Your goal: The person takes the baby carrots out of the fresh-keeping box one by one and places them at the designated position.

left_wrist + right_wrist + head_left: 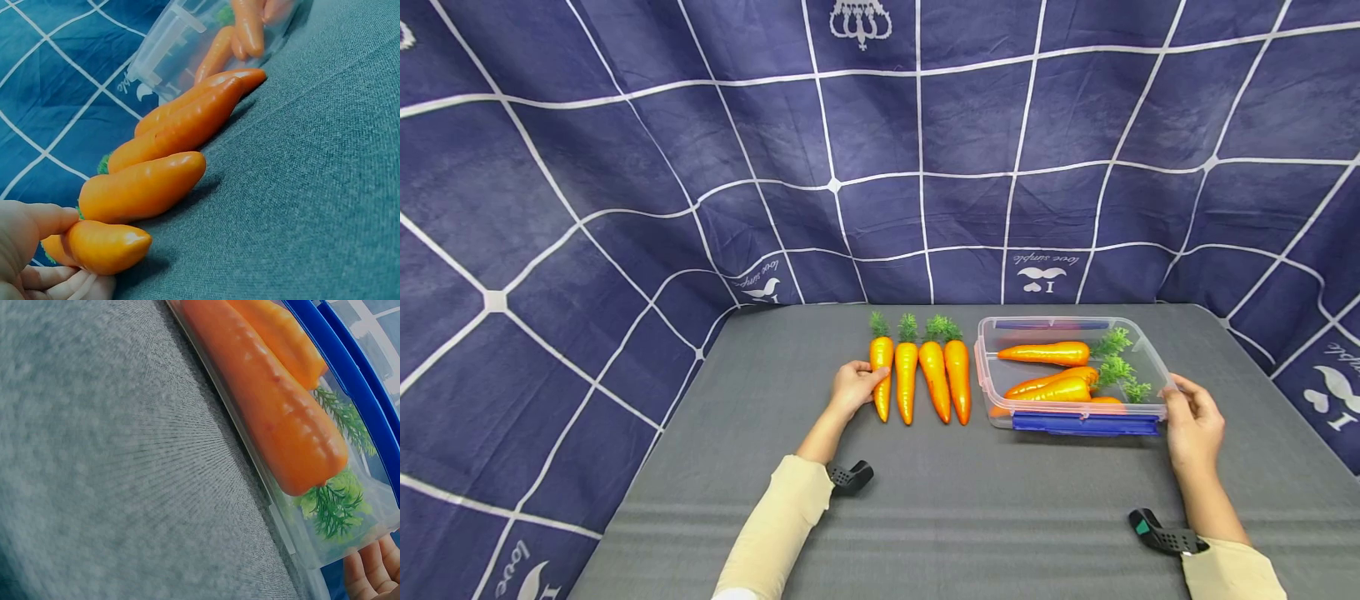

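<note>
My left hand (853,388) pinches the leftmost carrot (882,353) of a row, its thumb across one side and fingers at the other; the left wrist view shows the grip near the leafy end. Beside it lie several more orange carrots (907,383) with green tops, pointing towards me. At the right, a clear plastic box (988,385) holds several carrots (1045,353) lying sideways, their leaves to the right. My right hand (1197,427) grips the box's right end by the near corner. Fingers (369,565) show against its outside in the right wrist view.
A blue latch flap (1086,424) hangs on the box's near side. Grey cloth (970,508) covers the table. Behind and to the sides hangs a dark blue curtain (880,212) with white lines. Black straps (850,478) sit on both wrists.
</note>
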A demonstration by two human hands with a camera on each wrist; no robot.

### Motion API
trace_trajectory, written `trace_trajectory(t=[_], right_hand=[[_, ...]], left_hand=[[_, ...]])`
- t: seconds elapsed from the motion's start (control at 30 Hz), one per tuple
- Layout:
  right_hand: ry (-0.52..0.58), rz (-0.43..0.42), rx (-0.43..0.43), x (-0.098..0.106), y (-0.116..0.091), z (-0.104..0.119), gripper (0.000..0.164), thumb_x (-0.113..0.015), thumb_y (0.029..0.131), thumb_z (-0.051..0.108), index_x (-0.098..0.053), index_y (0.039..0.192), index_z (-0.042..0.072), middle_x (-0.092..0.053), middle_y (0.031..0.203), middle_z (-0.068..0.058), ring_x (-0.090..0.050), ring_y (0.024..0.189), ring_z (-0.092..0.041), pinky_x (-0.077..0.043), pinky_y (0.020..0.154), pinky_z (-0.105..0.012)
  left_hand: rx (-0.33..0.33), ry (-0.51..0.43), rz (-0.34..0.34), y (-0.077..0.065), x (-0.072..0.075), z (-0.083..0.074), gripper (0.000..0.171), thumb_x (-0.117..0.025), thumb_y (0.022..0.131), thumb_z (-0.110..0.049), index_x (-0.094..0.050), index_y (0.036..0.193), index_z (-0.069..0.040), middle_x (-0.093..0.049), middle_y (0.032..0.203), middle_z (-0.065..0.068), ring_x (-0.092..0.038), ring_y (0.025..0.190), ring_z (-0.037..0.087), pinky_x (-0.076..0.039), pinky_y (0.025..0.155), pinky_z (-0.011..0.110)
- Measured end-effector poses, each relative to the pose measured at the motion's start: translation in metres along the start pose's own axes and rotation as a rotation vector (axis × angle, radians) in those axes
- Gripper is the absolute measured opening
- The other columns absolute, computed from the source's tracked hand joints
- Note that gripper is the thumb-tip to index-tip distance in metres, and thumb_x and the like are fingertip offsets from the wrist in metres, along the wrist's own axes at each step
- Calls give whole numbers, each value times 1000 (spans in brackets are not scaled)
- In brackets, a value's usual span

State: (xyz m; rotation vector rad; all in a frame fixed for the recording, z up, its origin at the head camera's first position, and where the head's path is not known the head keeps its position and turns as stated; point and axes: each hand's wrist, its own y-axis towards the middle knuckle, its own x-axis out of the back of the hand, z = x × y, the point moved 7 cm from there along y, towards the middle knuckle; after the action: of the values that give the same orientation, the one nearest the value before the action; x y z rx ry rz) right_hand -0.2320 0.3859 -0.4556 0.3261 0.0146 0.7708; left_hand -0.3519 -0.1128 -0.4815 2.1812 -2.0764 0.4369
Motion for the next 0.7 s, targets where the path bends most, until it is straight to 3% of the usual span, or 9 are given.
trace_trajectory(t=[0.17,0.43,0.7], right_hand=[[15,-4,9,0,1,-3,28,-53,92,5,-65,100,29,-56,70,26,-46,58,4,-37,55,-9],[6,-18,2,0,1,-4,28,-53,92,6,-65,100,30,-55,70,26,-46,59,4,-36,56,-9],[24,-16,1,-1,2,-4,29,-52,91,4,-66,100,29,-56,70,26,-46,57,4,-37,55,-9]], left_hand=[[-22,64,-9,1,-3,-2,42,-74,86,-22,-59,109,11,-69,97,19,-66,72,19,-57,62,31],[-108,377,-91,1,2,-12,42,-73,85,-35,-69,101,4,-73,91,11,-67,85,24,-52,76,35],[-121,354,-118,2,8,-18,39,-74,85,-31,-69,105,2,-71,87,10,-65,80,23,-51,72,34]])
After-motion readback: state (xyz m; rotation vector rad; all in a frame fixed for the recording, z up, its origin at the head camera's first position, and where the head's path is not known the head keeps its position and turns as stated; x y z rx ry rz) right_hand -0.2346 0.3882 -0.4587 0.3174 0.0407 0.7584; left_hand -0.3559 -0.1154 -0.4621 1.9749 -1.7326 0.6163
